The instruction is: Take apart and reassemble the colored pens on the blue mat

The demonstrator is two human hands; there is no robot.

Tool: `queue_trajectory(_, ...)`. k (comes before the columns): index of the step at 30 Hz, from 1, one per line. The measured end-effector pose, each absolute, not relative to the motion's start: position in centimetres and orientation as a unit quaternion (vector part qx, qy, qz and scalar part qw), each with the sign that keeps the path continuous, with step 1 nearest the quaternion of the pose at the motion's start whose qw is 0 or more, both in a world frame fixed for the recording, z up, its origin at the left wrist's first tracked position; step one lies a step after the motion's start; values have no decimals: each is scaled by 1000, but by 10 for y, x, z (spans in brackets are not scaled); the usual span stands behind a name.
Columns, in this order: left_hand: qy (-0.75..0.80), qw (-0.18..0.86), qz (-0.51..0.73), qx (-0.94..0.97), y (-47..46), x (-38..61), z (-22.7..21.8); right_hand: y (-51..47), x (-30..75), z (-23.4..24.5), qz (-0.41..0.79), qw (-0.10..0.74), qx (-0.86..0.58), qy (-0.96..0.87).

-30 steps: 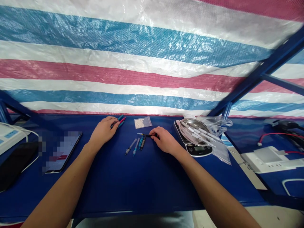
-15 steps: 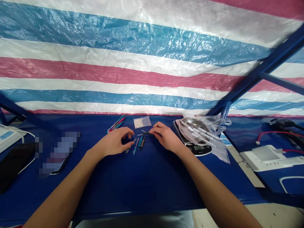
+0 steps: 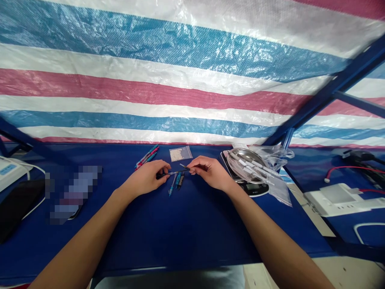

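My left hand (image 3: 150, 176) has closed its thumb and fingers on a clear pen barrel (image 3: 173, 173), dark at the near end, which points right. Across from it, my right hand (image 3: 209, 172) pinches a thin dark pen part (image 3: 184, 166); its exact kind is too small to tell. The tips of the two pieces come close together; whether they touch I cannot make out. Just below lie a clear blue-tipped pen barrel (image 3: 171, 189) and several small blue and black pen parts (image 3: 179, 180). Behind my left hand rests a bunch of pink and teal pens (image 3: 147, 156).
A small zip bag of whitish pieces (image 3: 180, 153) lies behind my hands. To the right, a kitchen scale (image 3: 254, 189) carries a steel bowl (image 3: 245, 155) and bagged white sticks. Phones lie left; a power strip (image 3: 339, 200) sits far right. Striped sheeting hangs behind.
My left hand has picked up the pen barrel from the table and brought it level, toward the right hand. My right hand keeps its pinch, with the thin dark part turned slightly.
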State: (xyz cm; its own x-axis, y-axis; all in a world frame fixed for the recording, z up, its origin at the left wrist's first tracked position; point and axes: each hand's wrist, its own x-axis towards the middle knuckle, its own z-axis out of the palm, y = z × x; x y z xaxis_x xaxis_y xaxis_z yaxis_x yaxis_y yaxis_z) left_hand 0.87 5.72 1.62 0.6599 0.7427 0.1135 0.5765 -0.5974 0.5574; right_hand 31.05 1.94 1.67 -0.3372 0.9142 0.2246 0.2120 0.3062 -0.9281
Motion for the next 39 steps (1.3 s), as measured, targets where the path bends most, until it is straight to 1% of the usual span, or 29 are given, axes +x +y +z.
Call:
queue_trajectory(4, 351, 305, 200, 862, 56, 10, 18, 19, 308, 15, 506, 437, -403, -625)
queue_trajectory(8, 335, 344, 216, 850, 53, 15, 20, 18, 299, 12, 543, 450, -385, -595)
queue_trajectory(14, 365, 362, 270, 814, 58, 18, 12, 16, 293, 7, 548, 458, -395, -578)
queue_trajectory(16, 385, 356, 276, 805, 59, 17, 10, 15, 293, 8, 555, 446, -390, -584)
queue_trajectory(21, 401, 326, 269, 813, 61, 15, 5, 10, 292, 14, 561, 418, -385, -602)
queue_trajectory(24, 403, 339, 269, 806, 62, 15, 0, 8, 290, 16, 550, 420, -390, -607)
queue_trajectory(35, 416, 374, 280, 780, 65, 13, -7, 8, 286, 15, 582, 421, -382, -582)
queue_trajectory(39, 418, 374, 281, 778, 66, 13, -7, 7, 286, 17, 599, 401, -379, -580)
